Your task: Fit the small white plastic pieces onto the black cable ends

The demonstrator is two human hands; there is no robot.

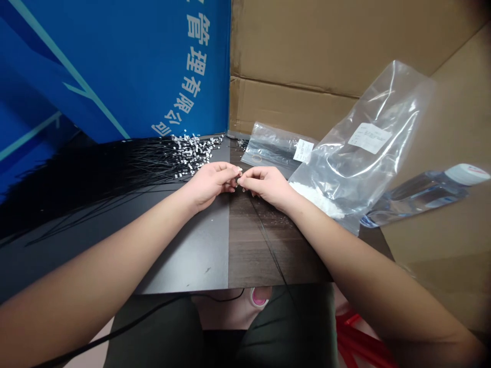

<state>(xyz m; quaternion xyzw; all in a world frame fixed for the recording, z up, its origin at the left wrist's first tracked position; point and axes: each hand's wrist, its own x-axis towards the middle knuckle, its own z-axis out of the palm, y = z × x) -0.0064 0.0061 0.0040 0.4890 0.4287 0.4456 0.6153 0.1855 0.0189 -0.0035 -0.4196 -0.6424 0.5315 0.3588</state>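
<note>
Dark wood-grain and grey laminate form the surface point(264, 255) beneath two bare forearms reaching away from the viewer. Left hand point(209, 185) and right hand point(264, 186) meet at the middle, fingers curled and nearly closed, their fingertips pinching a tiny white piece point(239, 174) too small to make out clearly. Left of the hands, a fan of thin black cables point(126, 168) spreads across the surface, its far ends tipped with small white connectors point(192, 156). To the right lie a large clear plastic bag point(364, 148) holding white pieces, a smaller labelled clear bag point(272, 145) and a clear bottle with a white cap point(422, 197). Brown cardboard point(291, 61) and a blue banner with white characters point(115, 66) stand farthest away.
</note>
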